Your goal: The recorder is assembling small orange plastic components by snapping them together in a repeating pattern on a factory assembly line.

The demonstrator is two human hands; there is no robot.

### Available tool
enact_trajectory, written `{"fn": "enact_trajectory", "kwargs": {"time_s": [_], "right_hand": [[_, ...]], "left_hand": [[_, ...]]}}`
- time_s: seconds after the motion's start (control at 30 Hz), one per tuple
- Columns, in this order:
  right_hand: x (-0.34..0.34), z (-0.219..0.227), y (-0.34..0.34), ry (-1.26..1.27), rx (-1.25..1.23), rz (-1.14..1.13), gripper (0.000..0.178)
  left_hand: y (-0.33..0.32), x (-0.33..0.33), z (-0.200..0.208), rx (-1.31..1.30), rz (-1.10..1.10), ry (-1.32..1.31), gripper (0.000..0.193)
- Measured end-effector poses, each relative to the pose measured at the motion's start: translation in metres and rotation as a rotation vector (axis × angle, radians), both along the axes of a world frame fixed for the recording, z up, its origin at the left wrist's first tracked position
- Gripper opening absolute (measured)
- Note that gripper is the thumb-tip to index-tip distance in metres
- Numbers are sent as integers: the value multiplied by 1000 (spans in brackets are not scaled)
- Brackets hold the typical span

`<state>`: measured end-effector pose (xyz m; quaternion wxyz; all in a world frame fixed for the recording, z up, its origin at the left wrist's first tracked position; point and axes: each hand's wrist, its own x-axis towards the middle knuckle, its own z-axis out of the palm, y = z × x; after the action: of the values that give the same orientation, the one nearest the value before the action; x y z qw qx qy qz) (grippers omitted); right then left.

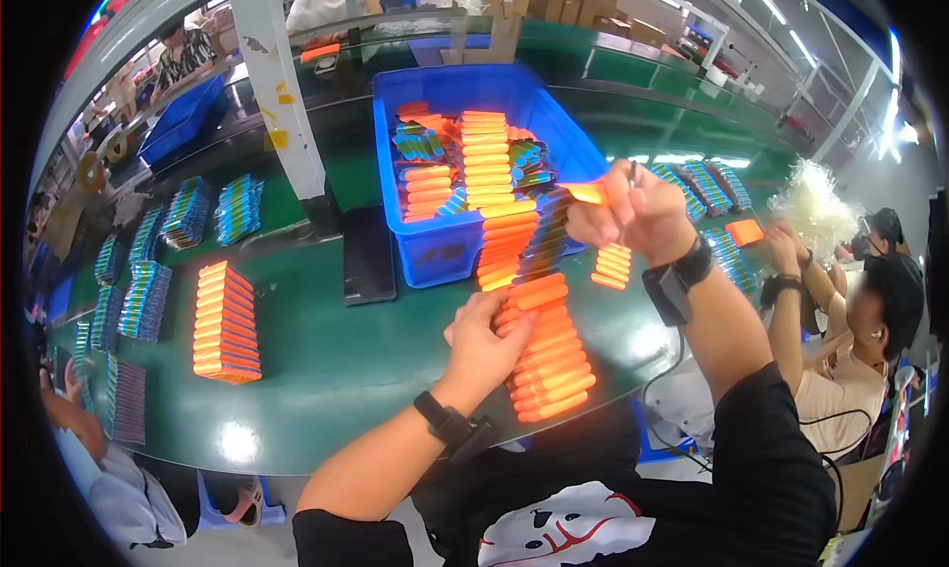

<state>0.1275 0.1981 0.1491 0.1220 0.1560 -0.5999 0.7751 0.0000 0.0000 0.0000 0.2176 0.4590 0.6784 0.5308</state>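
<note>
My left hand [486, 342] is closed on a stack of orange tube-shaped pieces [554, 369] at the table's near edge, thumb on top and fingers at its left side. Raised to the right, my right hand [641, 209] has its fingers pinched on a flat orange piece [585, 192]; its exact kind is unclear. Between the hands a dark, shiny blue strip of packets [547, 241] leans by the bin. More orange pieces [502, 236] overhang the front of the blue bin [445, 246], which holds heaped orange and blue-green packets. A small orange bundle [612, 266] lies below my right hand.
An orange stack [227, 322] stands on the green table [326, 399] at left. Blue-green stacks [186, 213] line the far left, others [707, 186] the right. A white post [282, 102] rises behind a black plate [368, 256]. A co-worker [840, 340] sits at right.
</note>
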Motion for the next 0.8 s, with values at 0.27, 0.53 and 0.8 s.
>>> {"fn": "enact_trajectory", "kwargs": {"time_s": [0.27, 0.53, 0.8], "right_hand": [[-26, 49, 17, 104, -21, 12, 22], [-48, 103, 35, 2, 208, -37, 25], [-81, 142, 61, -77, 422, -284, 30]], "left_hand": [[-1, 0, 2, 77, -6, 100, 40], [-2, -2, 3, 93, -40, 51, 41], [5, -4, -14, 126, -133, -137, 41]]}}
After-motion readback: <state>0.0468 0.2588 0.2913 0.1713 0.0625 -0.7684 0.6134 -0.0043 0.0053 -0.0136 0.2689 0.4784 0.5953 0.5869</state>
